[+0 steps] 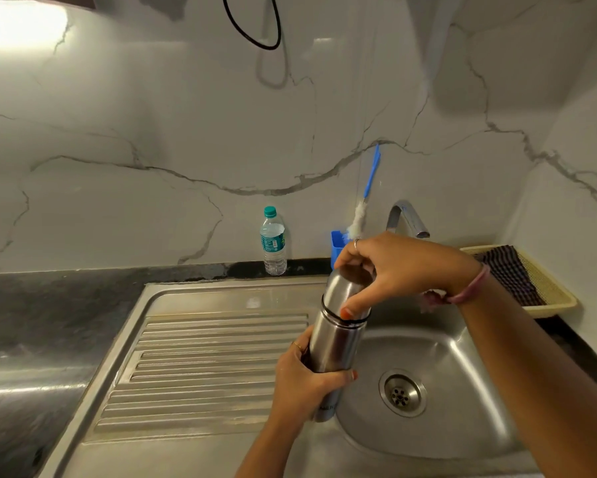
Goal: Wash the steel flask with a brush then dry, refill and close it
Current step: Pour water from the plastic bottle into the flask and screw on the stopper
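I hold the steel flask (pixel 336 343) upright over the left rim of the sink bowl (pixel 462 408). My left hand (pixel 307 388) is wrapped around its lower body. My right hand (pixel 397 267) grips the steel cap (pixel 341 291) from above, thumb resting by the black seam ring. A blue-handled bottle brush (pixel 367 198) with white bristles stands in a small blue holder (pixel 336 248) against the wall behind the flask. A plastic water bottle (pixel 273 241) with a teal cap stands on the counter ledge.
The curved tap (pixel 405 219) rises behind my right hand. A yellow tray (pixel 552 291) holding a dark striped cloth (pixel 507 276) sits on the right. The ribbed steel drainboard (pixel 203 367) lies left of the bowl, the drain (pixel 402 393) at its middle.
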Motion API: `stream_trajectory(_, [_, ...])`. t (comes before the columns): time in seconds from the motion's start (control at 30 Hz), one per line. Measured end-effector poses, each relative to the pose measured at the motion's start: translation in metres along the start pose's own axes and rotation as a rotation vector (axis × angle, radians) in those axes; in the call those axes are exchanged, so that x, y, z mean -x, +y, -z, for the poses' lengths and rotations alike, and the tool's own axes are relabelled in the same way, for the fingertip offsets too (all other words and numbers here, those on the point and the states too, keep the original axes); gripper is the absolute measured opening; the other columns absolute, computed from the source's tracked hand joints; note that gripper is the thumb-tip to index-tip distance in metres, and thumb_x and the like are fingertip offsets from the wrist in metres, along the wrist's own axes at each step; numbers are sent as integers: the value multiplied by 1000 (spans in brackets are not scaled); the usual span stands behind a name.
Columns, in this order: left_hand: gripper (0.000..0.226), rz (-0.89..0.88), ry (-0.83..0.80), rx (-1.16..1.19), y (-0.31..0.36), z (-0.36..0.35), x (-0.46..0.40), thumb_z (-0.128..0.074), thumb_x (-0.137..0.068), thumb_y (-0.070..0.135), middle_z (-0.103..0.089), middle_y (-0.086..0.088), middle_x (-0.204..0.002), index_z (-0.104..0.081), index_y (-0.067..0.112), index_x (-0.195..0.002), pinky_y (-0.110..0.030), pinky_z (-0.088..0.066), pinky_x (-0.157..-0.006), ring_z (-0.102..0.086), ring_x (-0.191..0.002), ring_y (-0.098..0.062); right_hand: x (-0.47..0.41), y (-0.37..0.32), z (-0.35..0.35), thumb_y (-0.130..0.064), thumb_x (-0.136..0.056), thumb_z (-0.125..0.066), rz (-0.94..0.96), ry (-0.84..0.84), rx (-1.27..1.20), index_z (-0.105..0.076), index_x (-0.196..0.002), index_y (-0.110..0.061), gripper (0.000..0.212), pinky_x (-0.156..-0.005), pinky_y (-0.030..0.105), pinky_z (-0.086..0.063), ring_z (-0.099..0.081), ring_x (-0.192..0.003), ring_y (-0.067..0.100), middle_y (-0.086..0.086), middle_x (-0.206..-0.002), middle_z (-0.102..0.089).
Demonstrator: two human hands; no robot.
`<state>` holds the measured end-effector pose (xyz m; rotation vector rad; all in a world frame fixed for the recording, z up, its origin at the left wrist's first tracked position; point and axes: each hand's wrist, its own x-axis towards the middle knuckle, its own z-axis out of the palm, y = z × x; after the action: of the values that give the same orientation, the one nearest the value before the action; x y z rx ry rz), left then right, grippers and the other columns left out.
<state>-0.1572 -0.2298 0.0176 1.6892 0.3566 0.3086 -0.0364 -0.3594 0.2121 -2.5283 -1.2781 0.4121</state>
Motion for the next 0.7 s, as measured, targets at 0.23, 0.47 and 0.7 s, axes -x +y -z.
stream_trajectory(0.23, [63, -3, 0, 19, 6, -3, 1, -95, -52, 14, -74, 11, -93, -67, 30, -106, -26, -59, -73, -70, -85, -10, -2, -4, -17, -80, -63, -56, -61, 108, 154, -54, -118, -28, 76, -79, 22, -45, -55, -91, 5, -10, -107, -60])
stream_trajectory(0.47, [63, -14, -1, 7, 7, -4, 4, -94, -50, 19, -73, 11, -94, -66, 32, -105, -30, -60, -76, -69, -87, -11, 14, 11, 3, -35, -73, -80, 140, -115, -111, -40, -139, -44, 78, -84, 5, -40, -50, -103, -15, -28, -123, -51])
stream_trajectory(0.7, [59, -14, -14, -7, 3, -8, 7, -94, -51, 15, -73, 6, -92, -68, 29, -103, -31, -60, -74, -70, -85, -15, 11, 4, -18, -73, -65, -66, -59, 105, 108, -53, -112, -33, 64, -66, 18, -43, -55, -84, 1, -17, -97, -56])
